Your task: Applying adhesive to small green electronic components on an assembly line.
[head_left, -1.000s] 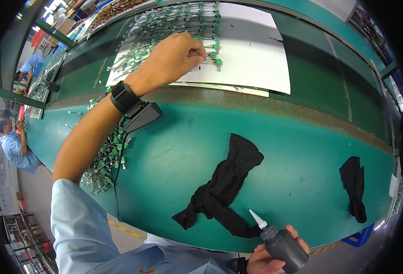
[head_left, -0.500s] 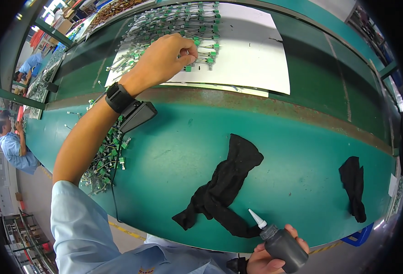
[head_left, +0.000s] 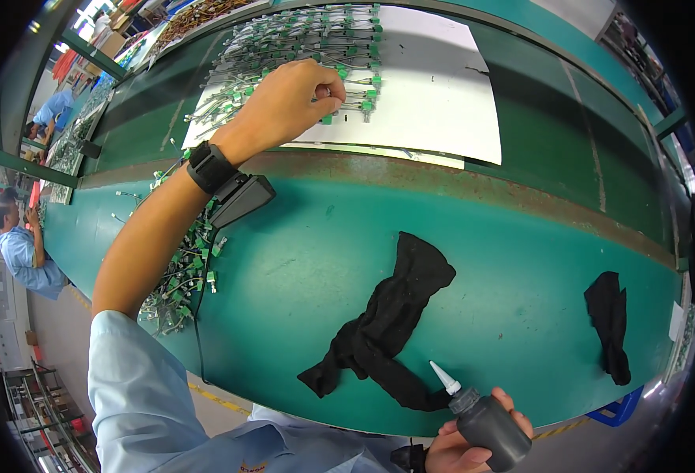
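My left hand reaches over a white sheet with its thumb and fingertips pinched together. What they hold, if anything, is hidden behind the fingers. Rows of small green connectors with grey wires cover the sheet's left half, and one green connector lies just right of the fingertips. At the front edge, my right hand is wrapped round a dark grey squeeze bottle. Its white tapered nozzle tilts up and left, near the end of a crumpled black cloth.
Loose connectors are heaped beneath my left forearm. A black device on my wrist trails a cable down past the bench. Another black cloth lies far right. At the left, a co-worker in light blue is at the bench.
My left hand has shifted very slightly right along the row, still pinched. My right hand and the bottle have hardly moved.
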`<state>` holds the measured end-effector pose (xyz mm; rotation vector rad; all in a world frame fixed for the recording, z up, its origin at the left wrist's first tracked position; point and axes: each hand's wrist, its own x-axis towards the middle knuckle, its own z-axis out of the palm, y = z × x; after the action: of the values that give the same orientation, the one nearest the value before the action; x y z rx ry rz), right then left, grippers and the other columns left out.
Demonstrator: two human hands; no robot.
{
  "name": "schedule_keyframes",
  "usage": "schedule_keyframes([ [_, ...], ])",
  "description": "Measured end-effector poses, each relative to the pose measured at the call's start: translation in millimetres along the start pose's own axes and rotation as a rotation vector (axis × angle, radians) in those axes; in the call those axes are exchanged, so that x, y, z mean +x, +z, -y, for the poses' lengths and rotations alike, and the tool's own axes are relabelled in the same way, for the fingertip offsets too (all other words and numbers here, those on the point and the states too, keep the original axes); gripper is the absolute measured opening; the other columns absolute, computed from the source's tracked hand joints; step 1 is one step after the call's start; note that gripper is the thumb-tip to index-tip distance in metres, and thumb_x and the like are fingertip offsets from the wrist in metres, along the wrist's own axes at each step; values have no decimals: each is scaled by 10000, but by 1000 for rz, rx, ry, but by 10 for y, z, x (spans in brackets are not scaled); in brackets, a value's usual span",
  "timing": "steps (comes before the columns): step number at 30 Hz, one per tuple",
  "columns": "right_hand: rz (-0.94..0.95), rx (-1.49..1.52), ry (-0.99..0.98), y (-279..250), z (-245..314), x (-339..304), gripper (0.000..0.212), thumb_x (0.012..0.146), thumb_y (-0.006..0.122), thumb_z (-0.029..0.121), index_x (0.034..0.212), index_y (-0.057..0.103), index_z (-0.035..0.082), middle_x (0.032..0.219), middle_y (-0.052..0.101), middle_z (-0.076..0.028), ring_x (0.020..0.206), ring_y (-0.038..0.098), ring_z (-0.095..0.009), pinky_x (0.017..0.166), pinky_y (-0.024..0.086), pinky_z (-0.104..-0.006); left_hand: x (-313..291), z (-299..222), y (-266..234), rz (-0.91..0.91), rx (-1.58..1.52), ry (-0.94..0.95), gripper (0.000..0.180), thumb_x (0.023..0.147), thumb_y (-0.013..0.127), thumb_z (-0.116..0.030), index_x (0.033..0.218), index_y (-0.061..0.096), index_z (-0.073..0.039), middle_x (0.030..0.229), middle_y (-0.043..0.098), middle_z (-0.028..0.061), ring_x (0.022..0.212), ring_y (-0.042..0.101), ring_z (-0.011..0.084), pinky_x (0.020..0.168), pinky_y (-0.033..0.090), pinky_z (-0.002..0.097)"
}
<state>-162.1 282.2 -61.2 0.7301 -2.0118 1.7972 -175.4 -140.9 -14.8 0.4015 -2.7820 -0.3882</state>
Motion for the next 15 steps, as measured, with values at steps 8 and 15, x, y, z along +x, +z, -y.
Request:
schedule_keyframes([
  [8,58,-27,-99,-106,-108,39,482,997,374,338,1122,379,-128,733,605,-153,484,534,-172,527,513,-316,-56,-15,-262,-34,6,-16,118,849,654,-119,933,674,-38,811,624,85,729,575,192,655,444,322],
  [15,13,79,89,-37,69,-50,531,955,448,389,1107,382,-116,793,575,-159,466,530,-166,500,491,-291,-206,118,-225,-79,53,25,116,819,629,-122,896,674,-48,810,637,120,826,622,299,737,488,412],
])
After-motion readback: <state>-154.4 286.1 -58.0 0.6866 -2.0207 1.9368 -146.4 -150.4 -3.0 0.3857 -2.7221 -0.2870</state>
